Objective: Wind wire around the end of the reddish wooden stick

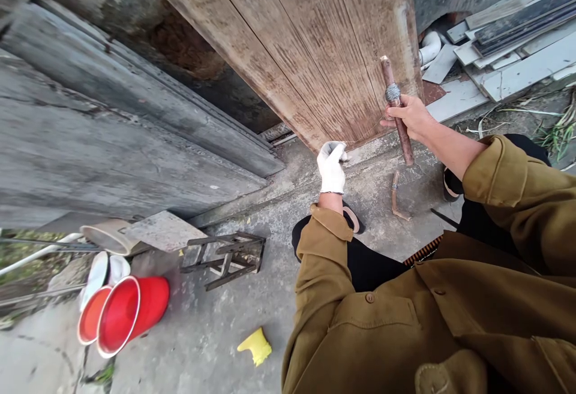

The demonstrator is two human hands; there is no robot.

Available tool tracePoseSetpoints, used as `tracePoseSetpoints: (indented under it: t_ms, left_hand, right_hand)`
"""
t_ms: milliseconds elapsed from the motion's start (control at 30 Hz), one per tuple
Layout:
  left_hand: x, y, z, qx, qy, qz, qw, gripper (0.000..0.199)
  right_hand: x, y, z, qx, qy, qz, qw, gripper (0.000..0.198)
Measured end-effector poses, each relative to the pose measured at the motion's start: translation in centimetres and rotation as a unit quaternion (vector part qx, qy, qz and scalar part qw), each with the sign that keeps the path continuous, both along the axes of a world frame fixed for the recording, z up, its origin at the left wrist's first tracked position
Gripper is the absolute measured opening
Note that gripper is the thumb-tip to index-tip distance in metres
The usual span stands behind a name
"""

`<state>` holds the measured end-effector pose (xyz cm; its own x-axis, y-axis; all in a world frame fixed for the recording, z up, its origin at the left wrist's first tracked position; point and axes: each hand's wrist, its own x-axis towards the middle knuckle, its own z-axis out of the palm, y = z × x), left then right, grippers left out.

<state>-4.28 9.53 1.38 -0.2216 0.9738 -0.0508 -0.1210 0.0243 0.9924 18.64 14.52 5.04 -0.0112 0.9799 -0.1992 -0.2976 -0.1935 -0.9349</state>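
Observation:
In a white glove, my left hand (332, 165) is closed in a pinch near the lower edge of a wooden plank panel (315, 52). A thin wire (364, 137) runs from its fingertips toward my right hand. My bare right hand (411, 117) is wrapped round a reddish-brown wooden stick (403, 136), held tilted in front of the panel. Around the stick, just above my fingers, sits a tight coil of grey wire (393, 92). On the concrete below lies a small bent stick (395, 196) with a bit of wire on it.
At left, grey boards (112, 124) lean by the wall. A small wooden stool (229, 256) lies on its side near red buckets (130, 313). A yellow object (256, 346) rests on the ground. Stacked tiles (517, 40) and a white pipe (429, 47) are at upper right.

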Motion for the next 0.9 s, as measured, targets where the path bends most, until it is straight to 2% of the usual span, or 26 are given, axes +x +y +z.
tracePoseSetpoints:
  t_ms: [100,167,233,300,367,567,667,767,900]
  left_hand:
    - [-0.6,0.2,0.0,-0.020,0.107,0.015,0.994,0.018]
    - [-1.1,0.1,0.4,-0.014,0.179,-0.014,0.984,0.007]
    - [-1.4,-0.2,1.0,-0.028,0.207,-0.099,0.973,0.029]
    - [-1.6,-0.7,1.7,-0.079,0.189,-0.210,0.956,0.045]
    - [-1.7,-1.1,2.2,-0.115,0.164,-0.289,0.936,0.049]
    - [-2.0,-1.3,2.3,-0.075,0.090,-0.428,0.896,0.026]
    - [-0.9,-1.6,1.7,-0.074,0.027,-0.463,0.883,0.029]
    - [1.0,-2.2,1.2,-0.085,-0.056,-0.457,0.884,0.036]
    - [2.9,-2.6,1.3,-0.051,-0.067,-0.451,0.888,0.049]
  right_hand:
    - [0.3,0.2,0.1,0.014,-0.009,0.018,1.000,0.028]
    - [0.4,0.3,0.1,0.027,-0.014,0.023,0.999,0.028]
    - [0.6,0.3,0.1,0.035,-0.007,0.026,0.999,0.030]
    - [0.9,0.3,0.1,0.034,0.017,0.035,0.999,0.033]
    - [1.2,0.2,0.2,0.026,0.049,0.048,0.997,0.035]
    - [1.2,-0.4,0.5,0.006,0.119,0.074,0.990,0.036]
    - [0.7,-0.7,0.6,0.019,0.118,0.093,0.988,0.037]
    - [0.3,-0.7,0.4,0.053,0.096,0.117,0.987,0.035]
    - [0.3,0.0,-0.4,0.111,-0.010,0.155,0.982,0.029]
